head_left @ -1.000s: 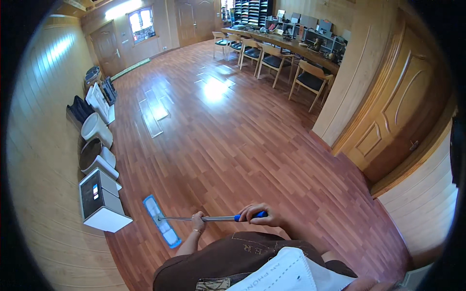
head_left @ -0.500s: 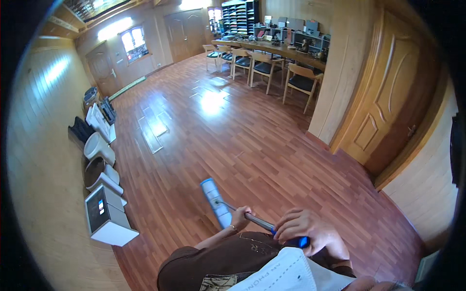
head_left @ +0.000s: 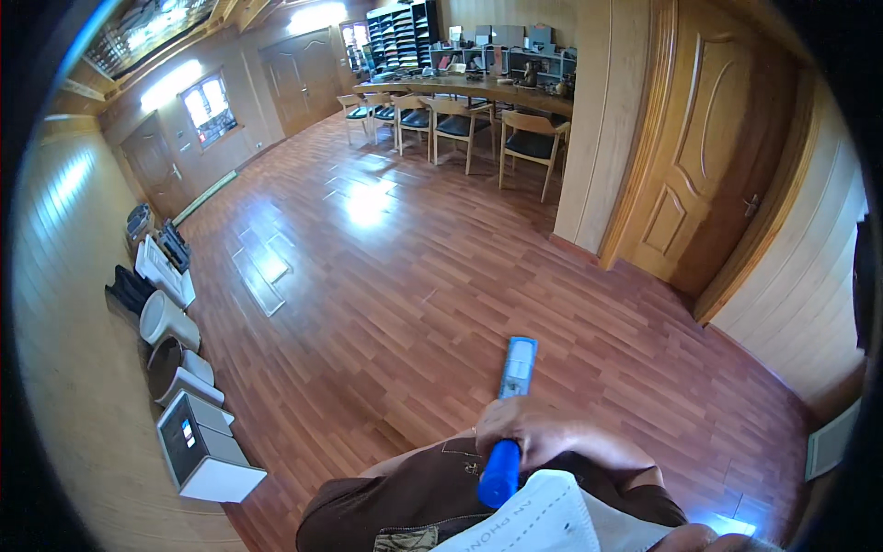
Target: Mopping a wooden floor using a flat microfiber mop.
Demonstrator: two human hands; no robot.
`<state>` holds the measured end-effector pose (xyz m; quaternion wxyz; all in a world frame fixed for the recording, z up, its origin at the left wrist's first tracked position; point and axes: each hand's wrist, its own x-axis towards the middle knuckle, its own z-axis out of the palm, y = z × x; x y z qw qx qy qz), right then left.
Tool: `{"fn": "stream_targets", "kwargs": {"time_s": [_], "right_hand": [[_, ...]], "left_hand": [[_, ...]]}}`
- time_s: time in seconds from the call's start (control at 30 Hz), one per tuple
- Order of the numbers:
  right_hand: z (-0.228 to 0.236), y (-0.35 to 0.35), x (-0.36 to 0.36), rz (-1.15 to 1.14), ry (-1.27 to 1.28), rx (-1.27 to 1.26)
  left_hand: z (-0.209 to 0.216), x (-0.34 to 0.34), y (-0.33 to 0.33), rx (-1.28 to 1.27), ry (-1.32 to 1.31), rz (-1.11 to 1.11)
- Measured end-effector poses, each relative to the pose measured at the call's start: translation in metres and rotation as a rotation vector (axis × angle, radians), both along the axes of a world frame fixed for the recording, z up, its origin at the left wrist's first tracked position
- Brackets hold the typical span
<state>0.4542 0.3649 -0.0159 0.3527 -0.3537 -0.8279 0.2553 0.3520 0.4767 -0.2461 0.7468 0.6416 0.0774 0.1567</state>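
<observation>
A flat floor mop with a pale blue-and-white head (head_left: 518, 363) rests on the wood-plank floor in front of me. Its pole runs back toward my body and ends in a thick blue grip (head_left: 499, 477). My right hand (head_left: 529, 431) is closed around the pole just above that grip. My left forearm (head_left: 409, 457) reaches in from below, but the left hand lies behind the right one, so its fingers are hidden.
Along the left wall stand a white box-shaped appliance (head_left: 219, 467), white bins (head_left: 167, 318) and other items. Several wooden chairs (head_left: 532, 138) line a long counter (head_left: 460, 87) at the back. A wooden door (head_left: 694, 156) is on the right, beyond a wall corner (head_left: 602, 120).
The mop head has swung to the right and now points ahead. My right hand has moved left with the pole, covering the left hand. The view has turned slightly right.
</observation>
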Motion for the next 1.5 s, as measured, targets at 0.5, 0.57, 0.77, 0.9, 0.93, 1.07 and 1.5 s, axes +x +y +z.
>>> {"fn": "stream_targets", "kwargs": {"time_s": [0.5, 0.57, 0.77, 0.9, 0.93, 1.07, 1.5], "right_hand": [[-0.211, 0.066, -0.005, -0.579, -0.106, -0.322], [-0.272, 0.064, 0.002, -0.589, -0.212, -0.346], [-0.274, 0.1, 0.017, -0.826, -0.258, -0.36], [-0.253, 0.08, 0.03, -0.959, -0.2, -0.346], [-0.255, 0.066, 0.034, -0.99, -0.199, -0.357], [-0.26, 0.015, 0.057, -1.147, -0.148, -0.402], [-0.326, -0.225, 0.12, -1.735, 0.002, -0.604]], "left_hand": [[0.242, -0.12, 0.057, 0.367, -0.784, 0.032], [0.236, -0.121, 0.076, 0.524, -0.814, 0.067], [0.262, -0.101, 0.101, 0.675, -0.795, -0.062], [0.258, -0.08, 0.099, 0.667, -0.765, -0.064], [0.254, -0.07, 0.093, 0.625, -0.782, -0.054], [0.237, -0.026, 0.072, 0.448, -0.825, -0.074], [0.197, 0.118, -0.072, 0.202, -0.695, -0.66]]}}
